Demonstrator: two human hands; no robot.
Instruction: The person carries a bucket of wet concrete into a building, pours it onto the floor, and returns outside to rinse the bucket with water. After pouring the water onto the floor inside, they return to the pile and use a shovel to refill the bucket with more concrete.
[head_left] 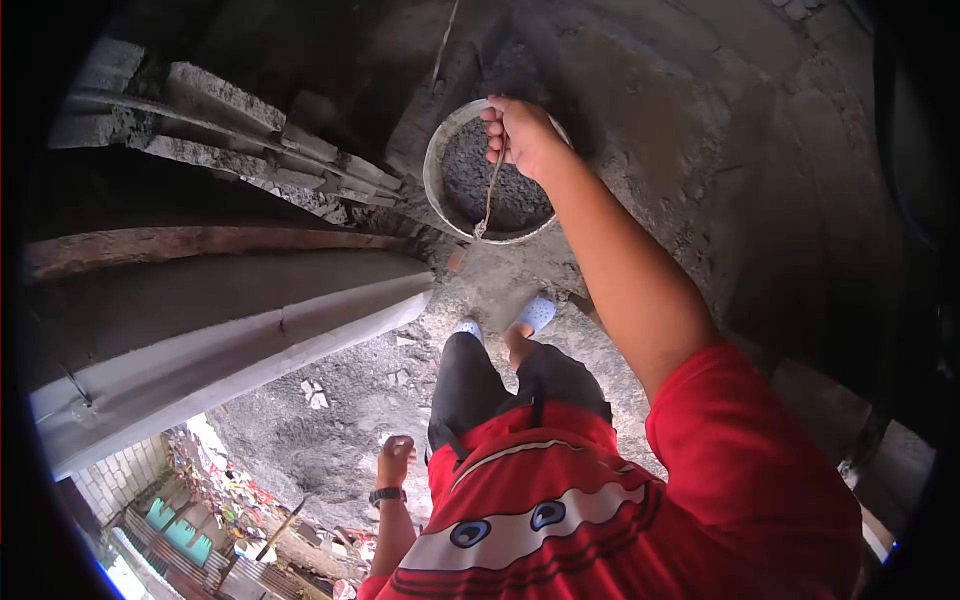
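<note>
My right hand (522, 138) is closed around the rope handle (491, 196) of a round bucket (433, 172), with that arm stretched out in front of me. Grey, lumpy wet cement mix (468, 165) lies inside the bucket, and the rope is knotted at the near rim. Down at my left side hangs my left hand (396, 461), its fingers loosely bent and nothing visible in it. A dark watch is on that wrist.
Rough concrete pieces (225, 95) and long boards are stacked at the upper left. A long grey beam (240, 345) reaches in from the left, close to my legs. Grey rubble ground (320, 440) lies below, with scattered litter (235, 490) and a stick (282, 528) at the lower left.
</note>
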